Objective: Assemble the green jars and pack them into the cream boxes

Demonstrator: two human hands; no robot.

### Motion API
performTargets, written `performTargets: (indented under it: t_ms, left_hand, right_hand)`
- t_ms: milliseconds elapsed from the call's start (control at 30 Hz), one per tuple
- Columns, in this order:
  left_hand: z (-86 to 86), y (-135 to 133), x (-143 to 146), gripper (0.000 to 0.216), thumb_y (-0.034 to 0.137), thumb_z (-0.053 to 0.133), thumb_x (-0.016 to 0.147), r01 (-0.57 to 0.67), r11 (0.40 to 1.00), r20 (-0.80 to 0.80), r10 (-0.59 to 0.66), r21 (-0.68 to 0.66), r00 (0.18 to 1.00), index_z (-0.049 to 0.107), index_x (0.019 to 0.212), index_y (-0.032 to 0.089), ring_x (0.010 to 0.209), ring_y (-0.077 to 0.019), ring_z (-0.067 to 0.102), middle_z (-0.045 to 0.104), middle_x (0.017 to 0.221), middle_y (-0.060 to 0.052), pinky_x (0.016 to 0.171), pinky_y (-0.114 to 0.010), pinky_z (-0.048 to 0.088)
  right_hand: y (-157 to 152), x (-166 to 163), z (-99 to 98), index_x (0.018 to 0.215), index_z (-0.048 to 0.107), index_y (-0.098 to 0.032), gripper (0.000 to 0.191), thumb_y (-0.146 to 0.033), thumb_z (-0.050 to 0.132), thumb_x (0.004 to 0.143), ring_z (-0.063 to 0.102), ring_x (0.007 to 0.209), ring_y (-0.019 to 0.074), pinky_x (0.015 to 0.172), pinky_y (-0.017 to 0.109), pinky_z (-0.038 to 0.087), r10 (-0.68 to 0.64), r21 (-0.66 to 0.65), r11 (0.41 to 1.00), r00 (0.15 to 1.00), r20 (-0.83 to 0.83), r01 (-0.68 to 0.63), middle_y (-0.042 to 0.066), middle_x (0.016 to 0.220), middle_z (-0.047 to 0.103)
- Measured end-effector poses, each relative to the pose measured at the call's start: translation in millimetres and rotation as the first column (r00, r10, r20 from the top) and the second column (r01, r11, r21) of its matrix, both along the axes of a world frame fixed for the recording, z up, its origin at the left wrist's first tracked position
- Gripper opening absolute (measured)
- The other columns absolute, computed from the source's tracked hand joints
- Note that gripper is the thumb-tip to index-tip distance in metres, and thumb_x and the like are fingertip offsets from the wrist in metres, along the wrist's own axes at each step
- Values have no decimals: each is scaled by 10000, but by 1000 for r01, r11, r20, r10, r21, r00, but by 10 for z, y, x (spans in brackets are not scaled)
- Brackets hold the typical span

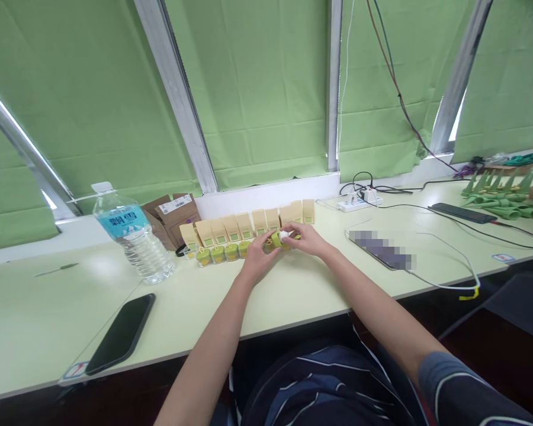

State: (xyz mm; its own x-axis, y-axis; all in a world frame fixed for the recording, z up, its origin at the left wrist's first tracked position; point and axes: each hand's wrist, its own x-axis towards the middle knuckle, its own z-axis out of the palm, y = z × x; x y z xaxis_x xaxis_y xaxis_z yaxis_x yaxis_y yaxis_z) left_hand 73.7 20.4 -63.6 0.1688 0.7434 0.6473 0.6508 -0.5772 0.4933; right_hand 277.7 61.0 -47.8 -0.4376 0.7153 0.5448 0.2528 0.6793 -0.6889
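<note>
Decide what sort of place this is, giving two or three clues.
Probably a workroom of some kind: a long table carries small green containers lined up in front of a row of tan packets, with a power strip at its back.

Workroom: long table [293, 290], power strip [359, 204]

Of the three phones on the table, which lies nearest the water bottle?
The black phone in front of the water bottle; the blurred-screen phone and the far-right phone both lie well to its right.
</note>
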Motion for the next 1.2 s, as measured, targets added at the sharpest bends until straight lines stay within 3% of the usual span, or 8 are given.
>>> performTargets:
  t_ms: [267,767,967,1200]
  left_hand:
    - [6,-9,-2,521,294,753,776,4,1000,-1,-4,2,1000,611,1274,236,1017,-229,651,690,1155,-85,857,-374,543]
    - [-46,20,-52,520,344,723,815,19,1000,-40,-19,-9,999,584,1306,244,1037,-250,640,674,1190,-91,865,-410,538]
    - [-55,29,-72,511,378,705,830,19,999,-34,-20,-26,999,582,1306,240,1052,-249,636,677,1185,-93,887,-413,527]
    - [-28,22,-37,516,337,702,832,23,999,-10,-23,-35,1000,564,1318,232,1075,-246,634,646,1266,-107,894,-397,524]
  right_hand:
    - [23,-14,-35,1150,613,-183,380,-303,691,798,681,806,162,709,292,550,-7,-7,1000,1000,-9,7,82,1103,700]
    - [15,-20,-41,970,664,-176,258,-350,707,785,670,761,155,695,278,522,11,5,1000,1000,-14,-11,45,965,708]
    - [-29,-28,5,1035,693,-189,255,-374,627,872,681,785,165,707,281,522,33,25,999,999,25,-34,63,995,730]
    - [-17,-35,-5,1242,586,-214,445,-419,660,854,677,773,157,670,269,519,-20,-28,999,999,34,21,91,1118,706]
